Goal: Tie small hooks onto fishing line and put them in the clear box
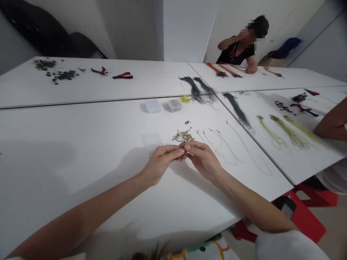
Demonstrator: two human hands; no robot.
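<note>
Well, left hand (pixel 158 162) and right hand (pixel 204 159), pinched closed, hold a small piece (pixel 184 143) at their tips

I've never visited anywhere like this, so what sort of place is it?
Probably a small handcraft workshop, perhaps for jewelry: red-handled pliers lie on white tables, with bundles of dark cord and yellow-green cord laid out nearby.

Two hands (pixel 181 157) pinching a small piece (pixel 184 143), white table (pixel 81 144), pliers (pixel 123 76)
</note>
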